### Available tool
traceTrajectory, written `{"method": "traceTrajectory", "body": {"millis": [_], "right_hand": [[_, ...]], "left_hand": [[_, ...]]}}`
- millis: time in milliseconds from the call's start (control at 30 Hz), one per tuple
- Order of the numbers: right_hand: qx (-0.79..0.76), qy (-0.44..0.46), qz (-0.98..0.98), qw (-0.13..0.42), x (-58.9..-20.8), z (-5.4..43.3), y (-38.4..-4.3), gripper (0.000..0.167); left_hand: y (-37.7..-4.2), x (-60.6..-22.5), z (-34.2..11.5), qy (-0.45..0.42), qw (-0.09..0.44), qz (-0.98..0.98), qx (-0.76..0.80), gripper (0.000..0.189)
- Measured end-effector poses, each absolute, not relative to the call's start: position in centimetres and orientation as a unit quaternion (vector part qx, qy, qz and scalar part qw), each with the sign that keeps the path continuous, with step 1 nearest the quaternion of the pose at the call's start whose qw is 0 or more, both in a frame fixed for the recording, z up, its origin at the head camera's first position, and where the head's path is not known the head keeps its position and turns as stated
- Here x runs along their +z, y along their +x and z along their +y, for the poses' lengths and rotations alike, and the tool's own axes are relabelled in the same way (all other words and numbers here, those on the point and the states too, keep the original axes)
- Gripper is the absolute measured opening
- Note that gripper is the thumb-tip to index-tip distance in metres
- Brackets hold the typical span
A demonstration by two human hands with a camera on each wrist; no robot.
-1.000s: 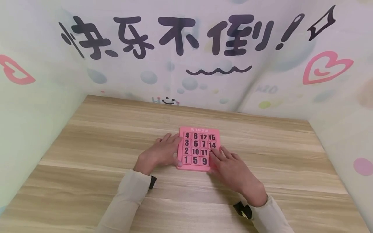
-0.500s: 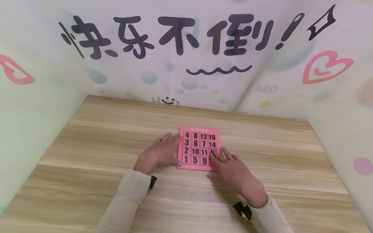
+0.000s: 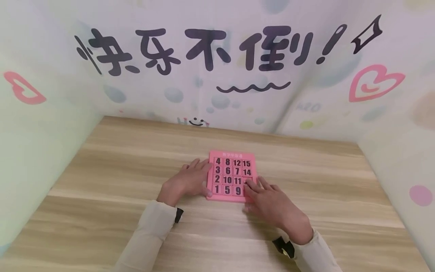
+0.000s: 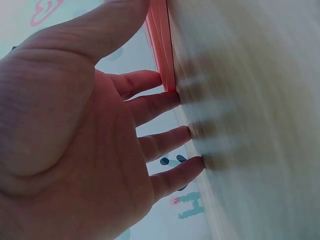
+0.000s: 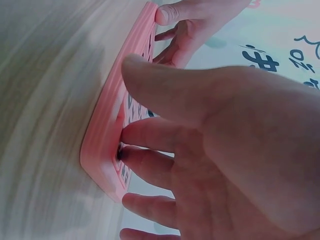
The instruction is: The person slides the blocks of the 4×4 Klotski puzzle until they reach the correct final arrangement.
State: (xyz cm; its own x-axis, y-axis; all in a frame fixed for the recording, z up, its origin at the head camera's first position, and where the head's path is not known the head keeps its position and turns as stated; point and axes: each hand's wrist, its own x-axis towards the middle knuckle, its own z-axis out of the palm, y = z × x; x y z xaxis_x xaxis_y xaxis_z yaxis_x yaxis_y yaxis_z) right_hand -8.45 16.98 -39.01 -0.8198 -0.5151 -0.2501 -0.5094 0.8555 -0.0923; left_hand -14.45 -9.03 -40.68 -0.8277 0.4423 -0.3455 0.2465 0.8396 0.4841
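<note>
A pink number slide puzzle (image 3: pixel 229 198) lies flat on the table, with numbered tiles in its frame. My left hand (image 3: pixel 188 179) rests against its left side, thumb at the near-left corner. In the left wrist view the left fingers (image 4: pixel 155 102) are fairly straight. My right hand (image 3: pixel 270 202) is over the puzzle's right side, two fingertips touching a tile in the third row of the right column. That tile's number is mostly hidden. The right thumb (image 5: pixel 150 80) lies by the near edge in the right wrist view. Tile 14 (image 3: pixel 247 172) shows just beyond the fingertips.
The wood-grain table (image 3: pixel 136 151) extends around the puzzle. A printed cloth wall (image 3: pixel 204 102) with large black characters stands behind it, and pale walls rise on both sides. Each sleeve has a black strap (image 3: pixel 283 247) near the wrist.
The head view has tilted slightly, so the scene sits lower. My right fingertips have shifted a little toward the near edge, uncovering more of tile 14. The left hand keeps its place.
</note>
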Motion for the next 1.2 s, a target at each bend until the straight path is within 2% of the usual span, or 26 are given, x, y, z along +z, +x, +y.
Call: {"method": "traceTrajectory", "body": {"millis": [933, 1200], "right_hand": [[0.005, -0.303, 0.944, 0.131, -38.26, 17.49, -8.21, 0.055], [-0.006, -0.292, 0.945, 0.145, -38.21, 17.57, -8.19, 0.055]], "left_hand": [[-14.35, -40.8, -9.0, 0.188, 0.224, 0.935, 0.199, 0.097], [-14.37, -40.99, -8.87, 0.191, 0.222, 0.935, 0.201, 0.096]]}}
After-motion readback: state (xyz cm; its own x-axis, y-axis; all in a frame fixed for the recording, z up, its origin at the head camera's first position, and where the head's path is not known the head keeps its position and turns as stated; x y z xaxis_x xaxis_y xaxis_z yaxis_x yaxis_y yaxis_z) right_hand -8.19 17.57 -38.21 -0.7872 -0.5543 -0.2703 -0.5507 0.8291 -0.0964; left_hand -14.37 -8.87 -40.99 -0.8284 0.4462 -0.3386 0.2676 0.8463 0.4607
